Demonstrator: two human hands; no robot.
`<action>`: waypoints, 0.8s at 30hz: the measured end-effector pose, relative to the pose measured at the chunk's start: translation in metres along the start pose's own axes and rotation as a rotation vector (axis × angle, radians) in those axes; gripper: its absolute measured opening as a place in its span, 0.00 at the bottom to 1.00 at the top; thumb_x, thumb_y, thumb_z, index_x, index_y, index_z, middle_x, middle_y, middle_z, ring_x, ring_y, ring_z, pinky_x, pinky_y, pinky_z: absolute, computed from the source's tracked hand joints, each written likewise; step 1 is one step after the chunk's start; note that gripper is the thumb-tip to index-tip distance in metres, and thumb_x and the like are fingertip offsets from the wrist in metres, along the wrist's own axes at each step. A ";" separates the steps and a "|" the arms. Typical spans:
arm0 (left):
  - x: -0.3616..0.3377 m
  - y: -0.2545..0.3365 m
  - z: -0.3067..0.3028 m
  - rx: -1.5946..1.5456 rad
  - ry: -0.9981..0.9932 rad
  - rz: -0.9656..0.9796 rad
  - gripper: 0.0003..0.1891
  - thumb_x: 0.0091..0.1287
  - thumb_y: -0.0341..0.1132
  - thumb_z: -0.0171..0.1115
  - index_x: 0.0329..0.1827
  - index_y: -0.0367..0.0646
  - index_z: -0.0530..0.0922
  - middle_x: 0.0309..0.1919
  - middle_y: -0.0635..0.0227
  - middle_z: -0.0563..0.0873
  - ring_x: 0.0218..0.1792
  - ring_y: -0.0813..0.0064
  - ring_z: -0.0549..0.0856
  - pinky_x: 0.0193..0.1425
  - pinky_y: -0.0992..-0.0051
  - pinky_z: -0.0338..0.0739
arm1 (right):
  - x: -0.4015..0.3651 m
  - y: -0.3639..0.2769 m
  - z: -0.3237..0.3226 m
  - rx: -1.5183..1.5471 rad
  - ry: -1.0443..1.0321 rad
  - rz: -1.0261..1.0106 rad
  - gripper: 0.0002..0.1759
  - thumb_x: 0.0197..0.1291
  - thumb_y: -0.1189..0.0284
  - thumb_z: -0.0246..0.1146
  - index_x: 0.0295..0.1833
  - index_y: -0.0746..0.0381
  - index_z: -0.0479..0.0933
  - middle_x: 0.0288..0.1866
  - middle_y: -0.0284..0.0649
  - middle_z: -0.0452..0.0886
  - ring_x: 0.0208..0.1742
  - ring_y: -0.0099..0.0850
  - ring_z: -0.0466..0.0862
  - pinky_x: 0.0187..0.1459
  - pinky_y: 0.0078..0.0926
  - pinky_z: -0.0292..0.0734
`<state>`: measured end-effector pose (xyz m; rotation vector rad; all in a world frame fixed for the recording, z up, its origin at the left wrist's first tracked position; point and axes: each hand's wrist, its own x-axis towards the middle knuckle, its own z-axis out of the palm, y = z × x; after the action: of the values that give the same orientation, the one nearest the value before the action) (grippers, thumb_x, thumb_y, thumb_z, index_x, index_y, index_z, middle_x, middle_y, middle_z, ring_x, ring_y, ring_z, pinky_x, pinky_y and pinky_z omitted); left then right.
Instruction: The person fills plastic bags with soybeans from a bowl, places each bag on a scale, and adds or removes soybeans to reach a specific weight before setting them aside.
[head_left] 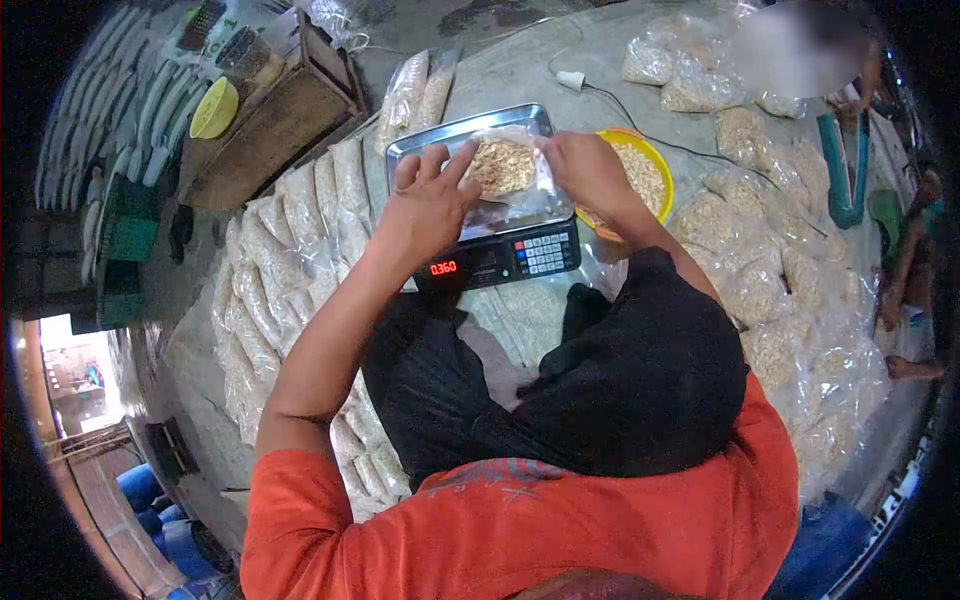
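Note:
An open clear plastic bag holding pale, flaky pieces rests on the metal pan of a digital scale. My left hand is at the bag's left edge, thumb and index finger on the plastic, the other fingers raised and apart. On the opposite side, my right hand pinches the bag's right edge. The scale's display glows red with 0.360, beside a keypad. Just right of the scale, partly behind my right hand, is a yellow basin of similar pale pieces.
Long filled bags line the floor at left; rounder filled bags spread at right. A wooden box stands at upper left near a yellow bowl. A cable with a white plug crosses the floor. Another person sits at right beside a teal sealer-like tool.

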<state>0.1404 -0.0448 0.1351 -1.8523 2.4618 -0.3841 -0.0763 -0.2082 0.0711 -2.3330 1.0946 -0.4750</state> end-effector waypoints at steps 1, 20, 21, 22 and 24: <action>0.001 0.003 -0.004 -0.004 0.003 -0.003 0.15 0.68 0.35 0.61 0.54 0.56 0.90 0.79 0.62 0.73 0.72 0.57 0.72 0.73 0.56 0.61 | -0.001 0.002 -0.006 0.012 -0.019 0.035 0.22 0.77 0.55 0.59 0.46 0.64 0.86 0.44 0.58 0.89 0.47 0.60 0.89 0.49 0.59 0.83; -0.084 0.145 0.147 -1.132 -0.940 -0.025 0.26 0.72 0.60 0.68 0.53 0.44 0.88 0.49 0.50 0.92 0.53 0.48 0.90 0.56 0.52 0.82 | -0.090 0.105 0.006 -0.052 0.394 0.071 0.16 0.73 0.71 0.64 0.62 0.60 0.85 0.66 0.49 0.86 0.67 0.48 0.86 0.68 0.41 0.80; -0.079 0.147 0.149 -1.113 -0.914 -0.087 0.27 0.72 0.62 0.66 0.52 0.45 0.88 0.49 0.50 0.92 0.53 0.48 0.90 0.57 0.51 0.82 | -0.091 0.106 0.008 -0.040 0.403 0.082 0.16 0.74 0.69 0.66 0.62 0.62 0.84 0.64 0.49 0.86 0.61 0.45 0.88 0.60 0.38 0.83; -0.078 0.151 0.150 -1.094 -0.891 -0.147 0.28 0.73 0.63 0.64 0.51 0.45 0.89 0.49 0.50 0.92 0.54 0.47 0.90 0.58 0.51 0.81 | -0.093 0.107 0.010 -0.030 0.410 0.097 0.18 0.75 0.66 0.68 0.63 0.64 0.84 0.63 0.49 0.86 0.55 0.42 0.90 0.53 0.34 0.86; -0.080 0.157 0.161 -1.174 -0.882 -0.171 0.29 0.73 0.65 0.63 0.49 0.44 0.89 0.49 0.50 0.92 0.54 0.47 0.89 0.59 0.50 0.80 | -0.094 0.104 0.012 -0.088 0.465 0.001 0.18 0.74 0.66 0.69 0.63 0.64 0.84 0.60 0.48 0.86 0.49 0.38 0.90 0.48 0.32 0.86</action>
<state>0.0440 0.0439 -0.0644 -1.7627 1.8751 1.7901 -0.1904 -0.1874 -0.0075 -2.3585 1.3433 -1.0244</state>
